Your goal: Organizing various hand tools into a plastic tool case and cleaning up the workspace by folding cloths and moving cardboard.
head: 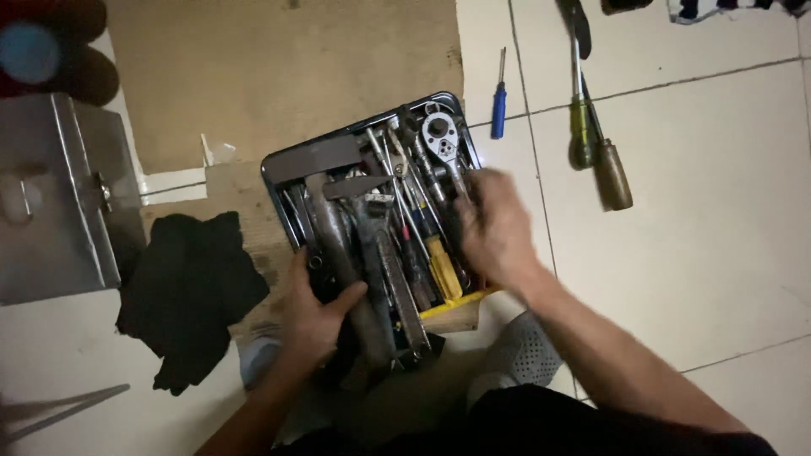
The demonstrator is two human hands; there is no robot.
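Observation:
A dark metal tray full of hand tools rests on the floor in front of me. My left hand grips the near left end of the tray, thumb resting over a large grey wrench. My right hand reaches into the right side of the tray, fingers curled among the tools beside a ratchet wrench; motion blur hides what it holds. A yellow-handled screwdriver lies among the tools next to that hand.
A blue screwdriver, a green-handled screwdriver and a brown-handled one lie on the white tiles to the right. A black cloth, a metal box and brown cardboard sit at left and behind.

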